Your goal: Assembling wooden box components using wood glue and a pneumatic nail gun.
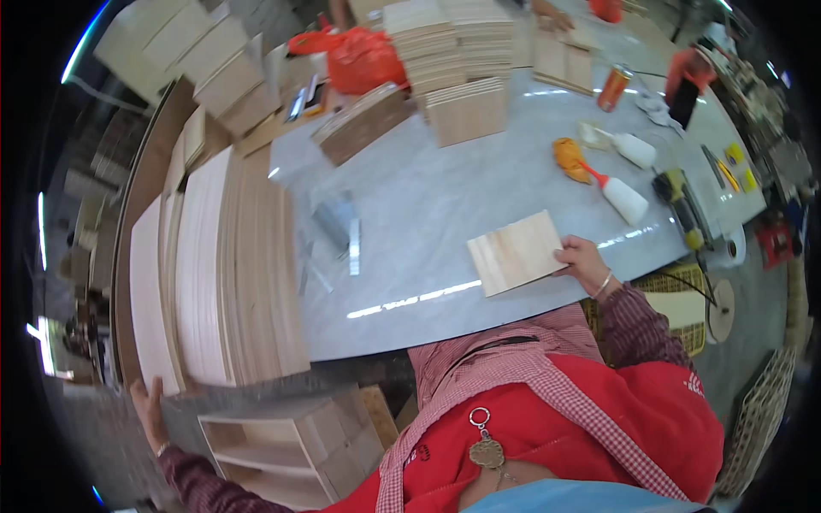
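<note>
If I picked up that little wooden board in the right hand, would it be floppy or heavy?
Probably stiff: the wooden board looks flat and straight-edged, with no bend showing. It's likely fairly light, since it looks thin and the right hand pinches just one edge. Pushed, it might slide easily, because the tabletop looks smooth and shiny.

So the table (pixel 410 214) has a shiny grey top with loads on it: a big pack of pale wooden boards (pixel 261 274) hogging the left end, stacked wooden panels (pixel 457 43) at the back, a metal strip (pixel 354 246) mid-left, then an orange can (pixel 614 89) and a red-nozzled white bottle (pixel 625 201) lying over on the right.
</note>
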{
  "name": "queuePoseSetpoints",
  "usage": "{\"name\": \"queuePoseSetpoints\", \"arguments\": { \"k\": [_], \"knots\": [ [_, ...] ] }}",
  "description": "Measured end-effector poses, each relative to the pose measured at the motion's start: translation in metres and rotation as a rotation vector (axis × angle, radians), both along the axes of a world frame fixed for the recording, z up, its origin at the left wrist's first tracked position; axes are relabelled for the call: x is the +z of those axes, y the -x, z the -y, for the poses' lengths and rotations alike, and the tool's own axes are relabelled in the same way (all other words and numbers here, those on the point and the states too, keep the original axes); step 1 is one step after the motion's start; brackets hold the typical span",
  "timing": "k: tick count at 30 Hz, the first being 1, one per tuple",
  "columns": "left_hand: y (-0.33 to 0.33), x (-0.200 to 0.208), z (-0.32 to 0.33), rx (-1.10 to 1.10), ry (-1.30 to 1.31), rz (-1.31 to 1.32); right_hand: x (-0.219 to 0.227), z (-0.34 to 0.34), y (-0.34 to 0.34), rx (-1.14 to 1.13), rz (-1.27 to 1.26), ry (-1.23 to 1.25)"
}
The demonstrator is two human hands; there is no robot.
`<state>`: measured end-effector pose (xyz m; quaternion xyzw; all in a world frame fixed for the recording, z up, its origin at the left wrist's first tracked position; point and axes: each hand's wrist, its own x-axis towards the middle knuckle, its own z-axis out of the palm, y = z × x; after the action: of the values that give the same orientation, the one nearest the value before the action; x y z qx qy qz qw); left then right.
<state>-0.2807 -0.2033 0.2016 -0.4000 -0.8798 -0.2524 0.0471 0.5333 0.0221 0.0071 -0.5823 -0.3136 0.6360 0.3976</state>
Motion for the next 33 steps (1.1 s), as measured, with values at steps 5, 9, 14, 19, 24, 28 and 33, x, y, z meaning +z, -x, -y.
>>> {"name": "queuePoseSetpoints", "arguments": {
  "k": [5,9,14,19,24,28,33],
  "knots": [
    [-0.106,0.059,-0.054,0.122,-0.037,0.14,-0.004,0.005,-0.005,-0.011,-0.06,-0.007],
    [0.001,0.052,-0.018,0.093,-0.296,0.481,-0.005,0.004,-0.001,0.009,-0.083,-0.005],
    [-0.054,0.081,-0.049,-0.081,-0.582,0.542,-0.008,0.003,-0.006,0.024,-0.123,-0.011],
    [-0.248,0.101,-0.114,-0.342,-0.51,-0.388,-0.008,0.004,-0.009,0.049,-0.155,0.0],
    [-0.352,0.064,-0.185,-0.832,-0.436,-0.941,-0.013,0.009,-0.021,0.035,-0.207,-0.036],
    [-0.403,0.003,-0.223,-0.97,-0.313,-1.09,-0.021,0.016,-0.028,0.027,-0.272,-0.044],
    [-0.468,-0.066,-0.264,-1.181,-0.261,-1.087,-0.026,0.024,-0.037,0.01,-0.307,-0.04]
  ]
}}
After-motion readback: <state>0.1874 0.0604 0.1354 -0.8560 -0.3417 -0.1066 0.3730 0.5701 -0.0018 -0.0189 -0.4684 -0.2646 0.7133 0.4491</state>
